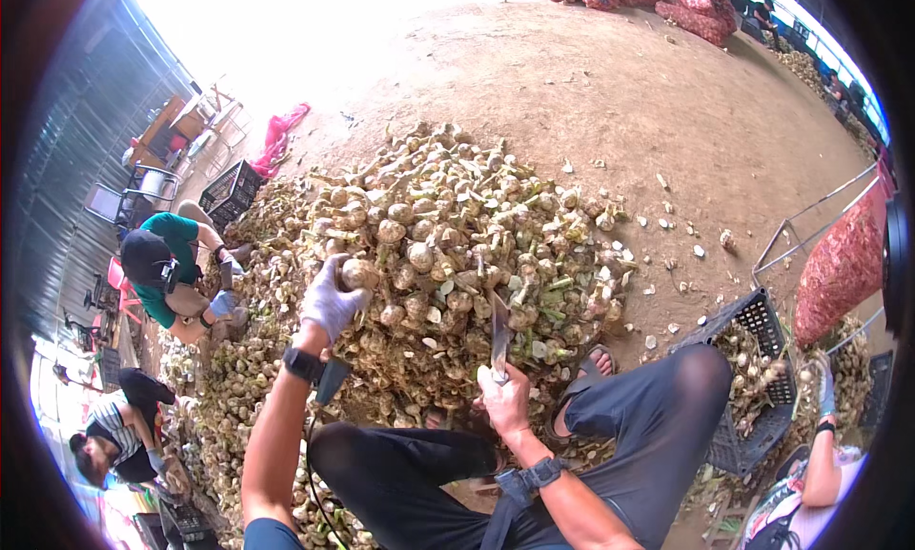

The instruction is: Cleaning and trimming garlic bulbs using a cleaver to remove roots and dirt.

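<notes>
My left hand [332, 304], in a pale glove, grips a garlic bulb [358, 274] over a large heap of garlic [424, 216] with stalks and loose trimmings. My bare right hand [507, 397] is closed round the handle of a long-bladed knife [499, 331], its blade pointing up and away from me, right of the bulb and apart from it. Wrist straps show on both forearms, and my knees frame the near side of the heap.
Co-workers sit at left [172, 264], lower left [119, 431] and right [815, 483]. A black crate [782, 397] holding garlic and a red mesh sack [837, 274] on a metal stand are at right. Another crate [229, 195], pink netting [279, 135] and stacked sacks [691, 16] lie beyond.
</notes>
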A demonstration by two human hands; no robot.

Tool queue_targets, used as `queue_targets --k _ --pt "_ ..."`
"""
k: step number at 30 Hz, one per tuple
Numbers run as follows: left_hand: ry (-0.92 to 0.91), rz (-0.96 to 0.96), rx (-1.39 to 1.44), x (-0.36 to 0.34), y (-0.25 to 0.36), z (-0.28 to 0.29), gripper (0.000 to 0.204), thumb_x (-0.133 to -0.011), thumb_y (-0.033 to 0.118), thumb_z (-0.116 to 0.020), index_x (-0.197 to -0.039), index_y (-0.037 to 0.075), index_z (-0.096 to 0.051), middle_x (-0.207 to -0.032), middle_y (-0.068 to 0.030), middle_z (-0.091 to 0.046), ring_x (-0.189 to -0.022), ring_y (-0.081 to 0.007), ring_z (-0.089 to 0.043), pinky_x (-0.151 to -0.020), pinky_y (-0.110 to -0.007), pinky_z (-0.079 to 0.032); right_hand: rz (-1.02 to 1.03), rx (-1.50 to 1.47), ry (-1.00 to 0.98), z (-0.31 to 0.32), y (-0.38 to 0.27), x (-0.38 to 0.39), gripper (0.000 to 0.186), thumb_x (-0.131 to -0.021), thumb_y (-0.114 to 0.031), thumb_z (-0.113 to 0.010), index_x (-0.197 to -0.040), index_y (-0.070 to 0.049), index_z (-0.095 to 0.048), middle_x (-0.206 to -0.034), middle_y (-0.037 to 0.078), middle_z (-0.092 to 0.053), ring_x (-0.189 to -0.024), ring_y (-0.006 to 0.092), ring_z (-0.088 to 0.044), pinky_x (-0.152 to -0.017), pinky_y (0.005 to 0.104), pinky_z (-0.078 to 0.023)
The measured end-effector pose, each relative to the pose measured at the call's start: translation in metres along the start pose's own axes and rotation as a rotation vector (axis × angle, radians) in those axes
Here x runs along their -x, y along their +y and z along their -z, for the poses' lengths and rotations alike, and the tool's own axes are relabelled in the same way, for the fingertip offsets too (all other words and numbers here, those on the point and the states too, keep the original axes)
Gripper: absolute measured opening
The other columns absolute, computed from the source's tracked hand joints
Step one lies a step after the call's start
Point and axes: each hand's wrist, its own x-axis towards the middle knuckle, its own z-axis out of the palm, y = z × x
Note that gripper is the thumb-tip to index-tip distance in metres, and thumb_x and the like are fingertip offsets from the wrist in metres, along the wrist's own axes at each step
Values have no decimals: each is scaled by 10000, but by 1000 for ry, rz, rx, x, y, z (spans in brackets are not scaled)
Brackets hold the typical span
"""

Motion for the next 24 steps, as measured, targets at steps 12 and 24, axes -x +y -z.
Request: queue_targets --k 12,24 --pt "-189 -231 217 174 23 -68 850 -625 126 -902 -1338 74 -443 -1125 -39 -629 -1066 -129 -580 -934 -303 -503 972 526 -269 0 -100 68 194 -761 -142 -741 -815 -21 -599 -745 167 -585 -650 393 -608 -562 417 -480" --pt "-257 -114 333 169 25 -90 806 -612 13 -859 -1315 67 -468 -1084 -28 -640 -980 -110 -594 -878 -273 -515 1004 589 -202 9 -72 52 171 -807 -173 -676 -772 -31 -587 -738 174 -576 -627 394 -602 -538 436 -475"
